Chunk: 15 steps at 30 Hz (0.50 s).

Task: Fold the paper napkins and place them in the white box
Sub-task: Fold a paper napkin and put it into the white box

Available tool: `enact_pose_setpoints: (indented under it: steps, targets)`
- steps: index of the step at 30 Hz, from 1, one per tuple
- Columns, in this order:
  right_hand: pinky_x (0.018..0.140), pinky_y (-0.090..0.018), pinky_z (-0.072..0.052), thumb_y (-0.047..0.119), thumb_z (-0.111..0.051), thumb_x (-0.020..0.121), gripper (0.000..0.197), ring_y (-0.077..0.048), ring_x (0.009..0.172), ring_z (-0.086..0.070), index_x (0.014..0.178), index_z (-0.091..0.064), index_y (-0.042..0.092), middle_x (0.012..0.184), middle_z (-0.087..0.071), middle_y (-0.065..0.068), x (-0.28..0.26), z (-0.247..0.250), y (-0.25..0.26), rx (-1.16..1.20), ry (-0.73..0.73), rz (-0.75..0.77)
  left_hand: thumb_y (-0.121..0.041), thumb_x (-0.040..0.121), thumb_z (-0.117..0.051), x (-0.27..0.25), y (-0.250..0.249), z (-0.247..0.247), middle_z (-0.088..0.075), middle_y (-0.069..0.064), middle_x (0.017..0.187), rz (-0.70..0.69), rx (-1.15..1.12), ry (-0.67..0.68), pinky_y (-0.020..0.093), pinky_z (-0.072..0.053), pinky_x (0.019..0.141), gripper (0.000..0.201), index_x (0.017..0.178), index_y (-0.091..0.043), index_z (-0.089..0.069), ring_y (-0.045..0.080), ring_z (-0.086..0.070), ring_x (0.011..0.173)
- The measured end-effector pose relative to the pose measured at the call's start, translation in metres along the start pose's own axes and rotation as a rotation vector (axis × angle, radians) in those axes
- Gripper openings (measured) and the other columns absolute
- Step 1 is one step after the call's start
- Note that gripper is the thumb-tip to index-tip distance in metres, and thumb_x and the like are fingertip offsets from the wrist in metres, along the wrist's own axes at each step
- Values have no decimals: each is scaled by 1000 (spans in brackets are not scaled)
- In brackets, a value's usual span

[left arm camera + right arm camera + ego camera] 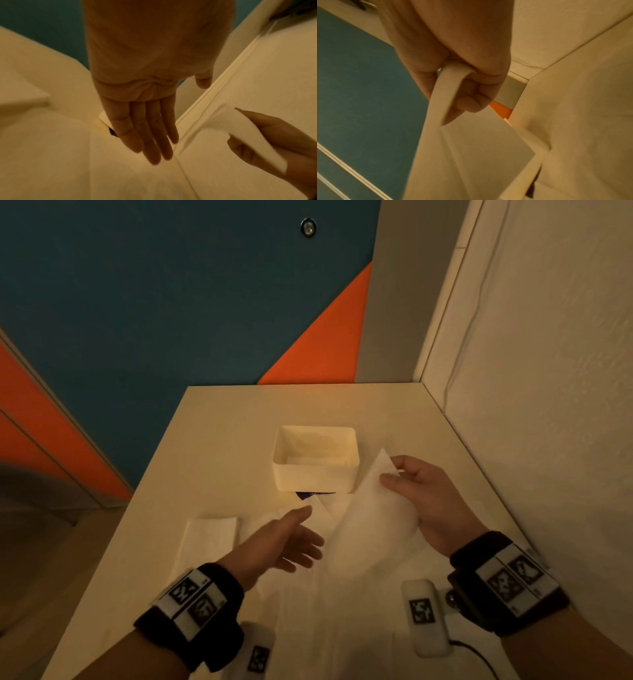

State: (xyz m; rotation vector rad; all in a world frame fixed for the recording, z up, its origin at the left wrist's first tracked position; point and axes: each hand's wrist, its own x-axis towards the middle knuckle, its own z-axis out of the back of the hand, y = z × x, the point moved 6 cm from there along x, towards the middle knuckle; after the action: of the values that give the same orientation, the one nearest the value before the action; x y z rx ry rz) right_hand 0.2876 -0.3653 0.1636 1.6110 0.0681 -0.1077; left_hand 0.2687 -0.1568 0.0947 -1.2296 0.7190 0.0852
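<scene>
Head view, napkin (370, 518) pinched in right hand (423, 494)

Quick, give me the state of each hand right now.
Left hand: open, fingers straight, holding nothing.
Right hand: pinching the raised white paper napkin near its top corner.

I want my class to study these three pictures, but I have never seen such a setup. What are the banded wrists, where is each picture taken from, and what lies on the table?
No machine here: a person works bare-handed, with a camera strapped to each wrist and one on the head. The wide picture is the head view; the two close ones look along each hand. The right hand pinches a lifted paper napkin. The left hand is open and holds nothing. On the table stand a white box and a folded napkin to its left.
</scene>
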Motion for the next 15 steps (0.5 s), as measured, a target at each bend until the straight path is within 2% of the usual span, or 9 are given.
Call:
enact_pose_setpoints:
  steps: [2,3,5,7,9,11,13,15]
  targets:
    - [63,-26,-56,3,-56,90,16,-13,73,-68,98,-67,11,82,-73,0,-3,-4,9,59,8,33,-63,89,-31,1,-6,-11,-73,9,95,40,-102,62,38,-48,89,71,106,-6,-69,22,-67,84]
    - [64,-26,-56,4,-55,91,16,-12,75,-68,99,-66,12,84,-73,2,-3,-6,11,80,7,50,-64,88,-32,2,-10,-15,-72,11,99,31,-178,84,41,-48,92,68,111,-11,-67,25,-67,88]
    - [64,-27,-56,6,-55,92,16,-13,78,-67,101,-66,13,87,-72,1,-5,-8,15,120,-3,73,-62,84,-43,3,-19,-20,-69,8,113,-30,-364,117,43,-48,96,54,119,-25,-61,28,-65,105]
    - [63,-28,-55,5,-55,91,18,-15,78,-68,104,-65,11,88,-73,-3,-7,-9,16,151,-11,86,-47,87,-51,3,-31,-18,-67,6,120,-137,-504,98,43,-47,99,44,124,-23,-59,25,-61,113]
    - [64,-29,-57,4,-55,90,19,-16,78,-69,106,-65,10,88,-73,-6,-9,-9,16,167,-3,79,-32,86,-57,4,-41,-9,-67,9,118,-236,-569,0,41,-51,94,40,122,-15,-62,25,-63,110]
    - [65,-30,-58,3,-55,90,21,-19,80,-69,107,-65,8,91,-73,-9,-10,-8,13,187,21,60,-23,84,-60,1,-51,2,-69,12,113,-316,-580,-103,37,-55,85,33,115,-10,-66,24,-65,102]
    - [68,-32,-57,4,-55,89,22,-22,83,-69,108,-65,8,95,-73,-13,-11,-8,11,195,42,39,-16,88,-58,-3,-60,9,-71,12,105,-377,-533,-150,35,-57,77,24,108,-9,-68,22,-67,93]
    - [69,-33,-57,6,-59,84,26,-23,84,-69,109,-65,9,96,-72,-14,-11,-6,11,198,47,33,-13,89,-58,-7,-68,13,-72,11,99,-413,-490,-155,34,-57,74,18,102,-10,-69,21,-68,87]
